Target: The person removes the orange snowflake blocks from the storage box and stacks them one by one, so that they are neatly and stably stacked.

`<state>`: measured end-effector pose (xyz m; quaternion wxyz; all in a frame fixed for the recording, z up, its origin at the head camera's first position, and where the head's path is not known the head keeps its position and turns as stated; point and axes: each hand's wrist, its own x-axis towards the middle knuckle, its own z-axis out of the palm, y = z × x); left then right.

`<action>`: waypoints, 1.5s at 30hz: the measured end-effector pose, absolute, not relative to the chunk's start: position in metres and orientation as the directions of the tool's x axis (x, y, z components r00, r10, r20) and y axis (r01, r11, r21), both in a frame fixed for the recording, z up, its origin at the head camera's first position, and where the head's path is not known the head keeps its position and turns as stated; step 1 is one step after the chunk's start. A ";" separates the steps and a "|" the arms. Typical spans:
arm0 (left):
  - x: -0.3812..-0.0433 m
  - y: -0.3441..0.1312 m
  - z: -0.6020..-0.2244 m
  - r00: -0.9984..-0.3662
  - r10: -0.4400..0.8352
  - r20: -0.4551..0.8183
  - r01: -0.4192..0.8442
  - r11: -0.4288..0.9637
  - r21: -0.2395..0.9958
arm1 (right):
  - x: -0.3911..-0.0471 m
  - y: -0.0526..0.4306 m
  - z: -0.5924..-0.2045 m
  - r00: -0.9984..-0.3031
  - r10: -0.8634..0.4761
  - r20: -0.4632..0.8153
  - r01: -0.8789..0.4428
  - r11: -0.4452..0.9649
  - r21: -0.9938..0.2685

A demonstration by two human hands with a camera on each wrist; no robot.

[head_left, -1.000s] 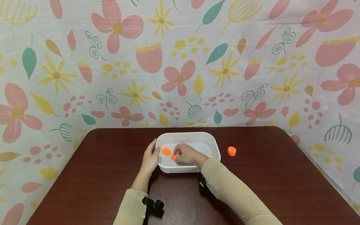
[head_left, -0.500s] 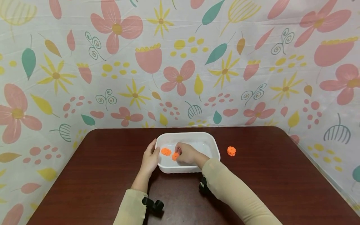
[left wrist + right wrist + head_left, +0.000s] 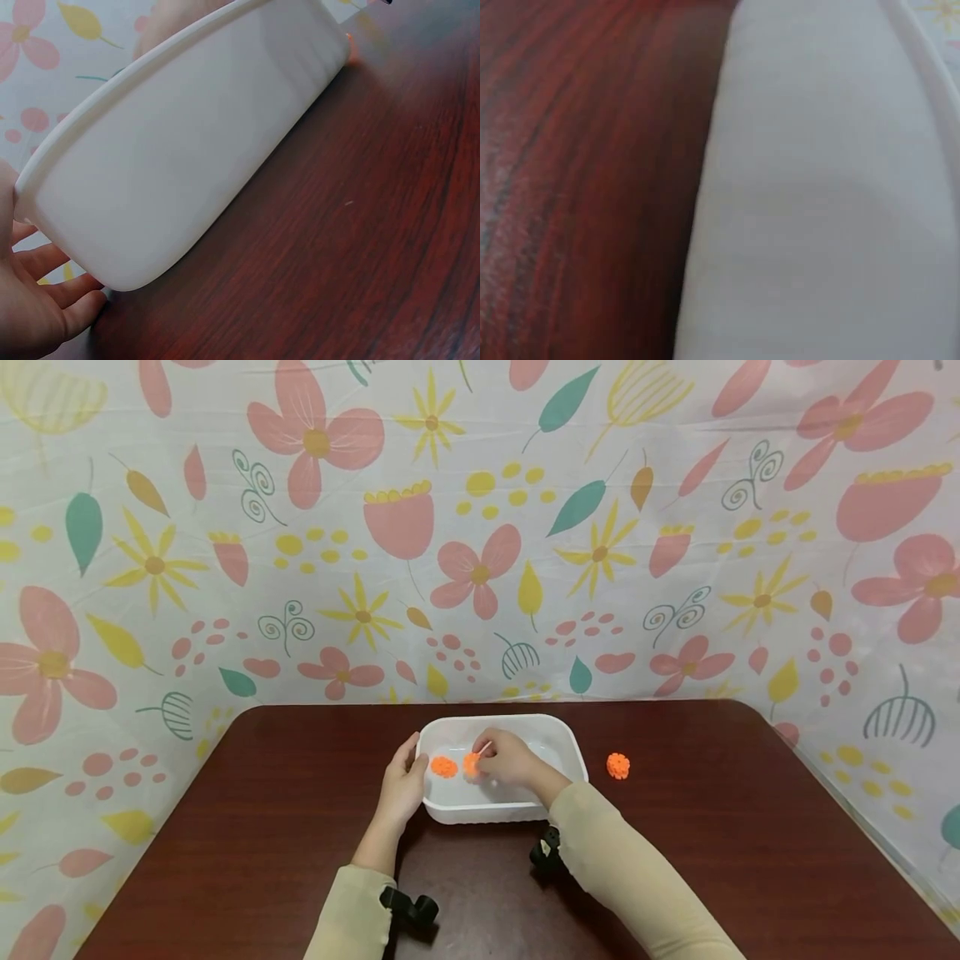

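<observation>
A white plastic basin [image 3: 487, 811] stands on the table. My left hand [image 3: 400, 789] holds its left end, thumb at the rim and fingers along the outer wall; the left wrist view shows the fingers [image 3: 64, 296] against that end. Inside the basin, my right hand [image 3: 510, 758] pinches an orange flower-shaped disc [image 3: 472, 767], partly covered by the fingers. A thin pale line shows at the fingertips, too small to identify. To the left, more orange pieces [image 3: 444, 767] lie on the basin floor. Only the basin's outer wall [image 3: 817, 210] appears in the right wrist view, with no hand.
Right of the basin, an orange scalloped piece [image 3: 618, 766] sits on the dark brown table [image 3: 712, 827]. A flower-printed cloth [image 3: 480, 610] hangs behind the table's far edge. Black wrist devices [image 3: 408, 906] are strapped at both sleeves.
My right hand has risen slightly and shifted a little right and away from me, carrying the orange disc off the lower part of the basin. The left hand has stayed on the basin's end.
</observation>
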<state>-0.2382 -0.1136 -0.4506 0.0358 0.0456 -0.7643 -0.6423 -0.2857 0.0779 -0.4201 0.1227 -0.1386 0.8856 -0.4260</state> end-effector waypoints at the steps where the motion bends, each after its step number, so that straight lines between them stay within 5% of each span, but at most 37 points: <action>1: -0.238 -0.113 -0.451 -0.993 -0.116 -0.002 -0.022 0.170 0.985 | -0.285 0.079 -0.418 -0.933 -0.347 -0.092 -0.138 0.583 -0.801; 45: -0.237 -0.113 -0.451 -0.992 -0.123 -0.011 -0.031 0.168 0.985 | -0.266 0.134 -0.402 -0.962 -0.268 -0.059 -0.035 0.335 -0.942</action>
